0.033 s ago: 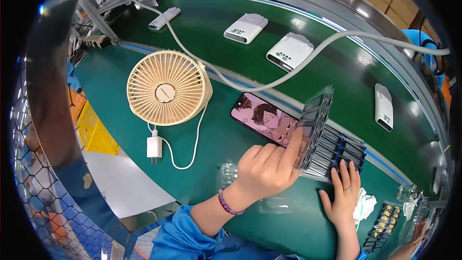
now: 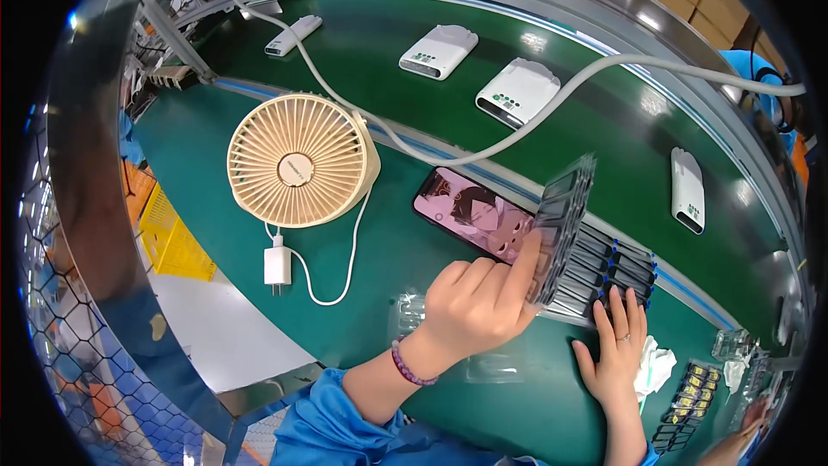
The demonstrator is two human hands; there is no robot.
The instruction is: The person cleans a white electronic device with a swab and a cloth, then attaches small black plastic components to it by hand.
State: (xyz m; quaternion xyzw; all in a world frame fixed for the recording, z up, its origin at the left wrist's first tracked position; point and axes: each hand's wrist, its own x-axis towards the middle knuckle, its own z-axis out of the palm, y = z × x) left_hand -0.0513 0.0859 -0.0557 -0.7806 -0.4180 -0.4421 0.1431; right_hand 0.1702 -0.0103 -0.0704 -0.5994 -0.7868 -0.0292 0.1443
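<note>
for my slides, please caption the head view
Left hand gripping a raised translucent grey plastic tray, right hand at black blue-tipped strips, round cream plastic fan at left.

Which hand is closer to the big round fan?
Left. The left hand is below and right of the fan, at the tilted plastic tray; the right hand is farther right, at the dark strips.

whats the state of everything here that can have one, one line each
phone: screen lit
fan: on or off unclear
power adapter: unplugged, prongs bare
raised tray: tilted up, left hand on it
lower tray: flat, filled with dark strips
right hand: fingers spread
tissue: crumpled
</note>
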